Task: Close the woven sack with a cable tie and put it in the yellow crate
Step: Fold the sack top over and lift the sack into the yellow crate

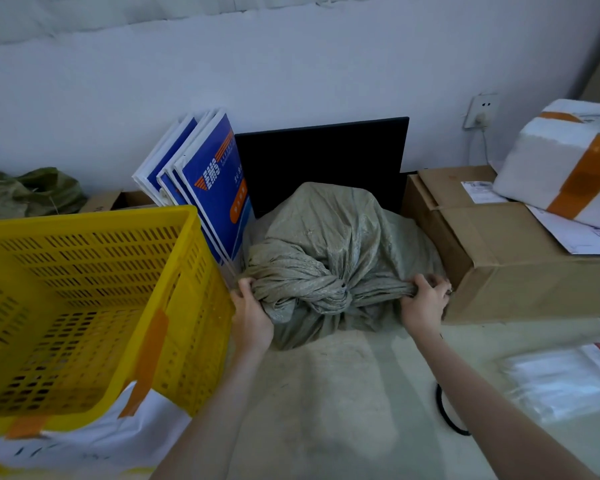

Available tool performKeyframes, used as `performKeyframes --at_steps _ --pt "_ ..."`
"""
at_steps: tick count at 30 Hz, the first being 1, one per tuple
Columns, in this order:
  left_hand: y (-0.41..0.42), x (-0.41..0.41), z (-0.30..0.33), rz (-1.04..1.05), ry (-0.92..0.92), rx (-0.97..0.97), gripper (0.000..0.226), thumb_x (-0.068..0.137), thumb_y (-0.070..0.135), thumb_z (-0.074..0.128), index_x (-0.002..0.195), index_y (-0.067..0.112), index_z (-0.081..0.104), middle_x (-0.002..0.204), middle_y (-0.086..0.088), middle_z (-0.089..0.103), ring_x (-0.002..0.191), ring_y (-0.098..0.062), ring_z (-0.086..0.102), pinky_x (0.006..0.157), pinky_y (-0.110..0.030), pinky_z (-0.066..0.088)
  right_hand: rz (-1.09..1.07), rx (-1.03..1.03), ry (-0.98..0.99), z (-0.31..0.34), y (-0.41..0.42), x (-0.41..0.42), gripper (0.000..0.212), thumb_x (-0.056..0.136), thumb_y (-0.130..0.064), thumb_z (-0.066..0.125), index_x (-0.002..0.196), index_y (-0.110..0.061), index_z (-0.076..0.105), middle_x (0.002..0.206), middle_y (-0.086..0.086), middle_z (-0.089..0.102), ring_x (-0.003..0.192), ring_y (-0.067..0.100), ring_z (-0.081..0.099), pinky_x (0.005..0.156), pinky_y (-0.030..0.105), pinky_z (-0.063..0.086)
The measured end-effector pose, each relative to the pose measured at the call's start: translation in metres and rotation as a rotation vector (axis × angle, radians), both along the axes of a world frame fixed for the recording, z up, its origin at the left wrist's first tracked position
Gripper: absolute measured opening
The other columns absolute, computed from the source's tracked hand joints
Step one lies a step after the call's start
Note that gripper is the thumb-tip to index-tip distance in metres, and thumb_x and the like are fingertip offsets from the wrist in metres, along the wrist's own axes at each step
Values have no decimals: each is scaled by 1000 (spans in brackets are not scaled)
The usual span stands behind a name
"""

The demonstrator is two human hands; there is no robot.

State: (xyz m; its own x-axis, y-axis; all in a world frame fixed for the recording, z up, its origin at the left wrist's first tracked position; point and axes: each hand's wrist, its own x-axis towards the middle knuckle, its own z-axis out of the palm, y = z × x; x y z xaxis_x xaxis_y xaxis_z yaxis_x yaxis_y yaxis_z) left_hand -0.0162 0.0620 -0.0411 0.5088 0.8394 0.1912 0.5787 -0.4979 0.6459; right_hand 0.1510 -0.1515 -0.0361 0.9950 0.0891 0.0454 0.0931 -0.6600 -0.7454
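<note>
A grey-green woven sack (pixel 329 230) lies on the floor between the crate and a cardboard box. Its mouth is gathered and twisted into a neck, cinched at a dark spot that may be a cable tie (pixel 343 285). My left hand (pixel 252 313) grips the bunched cloth on the left of the neck. My right hand (pixel 425 299) grips the sack's cloth on the right of it. The yellow crate (pixel 94 306), slatted and with nothing inside, stands to the left, touching my left wrist.
Blue and white flat cartons (pixel 205 181) lean against the wall behind the crate. A black panel (pixel 323 157) stands behind the sack. A cardboard box (pixel 513 251) with a white taped foam box (pixel 568 161) sits right. Clear plastic bags (pixel 561 379) and a black loop (pixel 447 410) lie near right.
</note>
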Motion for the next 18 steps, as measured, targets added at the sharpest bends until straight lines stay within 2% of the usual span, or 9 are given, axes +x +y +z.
performKeyframes --at_steps 2,4,6,8,9,11,15,18 --pt "1 3 1 38 12 -61 51 86 8 67 121 21 32 131 -18 37 89 -26 50 72 -33 46 48 94 66 -1 1 4 18 81 6 49 89 -10 54 140 26 34 125 43 37 97 41 37" --pt "6 7 -2 7 -23 -173 47 86 15 66 115 27 31 133 -16 40 106 -32 50 91 -44 47 67 184 139 1 0 9 21 79 5 52 78 -16 51 121 28 50 111 43 50 85 38 42" --pt "14 10 -8 -31 -69 -319 43 84 31 65 103 42 28 123 -8 52 104 -30 54 92 -51 49 84 261 224 8 -3 14 23 79 4 56 69 -16 50 87 19 59 84 35 56 65 32 41" --pt "21 14 -21 -27 -146 -457 34 82 38 64 93 50 33 114 -2 56 100 -24 56 89 -51 51 107 347 297 18 -7 18 28 81 6 58 63 -12 46 67 8 50 67 23 47 53 25 37" --pt "18 14 -17 -26 -187 -498 32 81 39 65 92 52 38 112 0 57 101 -22 57 89 -49 51 120 405 327 21 -9 20 33 81 9 58 61 -12 43 63 6 45 63 19 42 50 21 35" --pt "5 13 1 -46 -286 -552 29 84 35 66 91 52 43 112 -1 59 102 -21 57 86 -43 52 132 518 389 25 -13 22 36 81 12 55 60 -13 39 62 6 40 63 18 39 53 24 34" --pt "-12 13 26 -86 -476 -619 23 92 19 62 103 27 44 110 -1 57 99 -16 54 78 -28 44 157 676 445 32 -21 20 39 81 12 51 59 -16 35 62 5 37 62 17 37 56 30 29" --pt "-17 12 40 -95 -540 -603 29 90 16 63 97 37 46 114 -2 58 105 -18 55 87 -35 48 206 745 459 43 -27 20 40 83 12 47 58 -16 33 61 5 38 60 16 39 56 30 29"
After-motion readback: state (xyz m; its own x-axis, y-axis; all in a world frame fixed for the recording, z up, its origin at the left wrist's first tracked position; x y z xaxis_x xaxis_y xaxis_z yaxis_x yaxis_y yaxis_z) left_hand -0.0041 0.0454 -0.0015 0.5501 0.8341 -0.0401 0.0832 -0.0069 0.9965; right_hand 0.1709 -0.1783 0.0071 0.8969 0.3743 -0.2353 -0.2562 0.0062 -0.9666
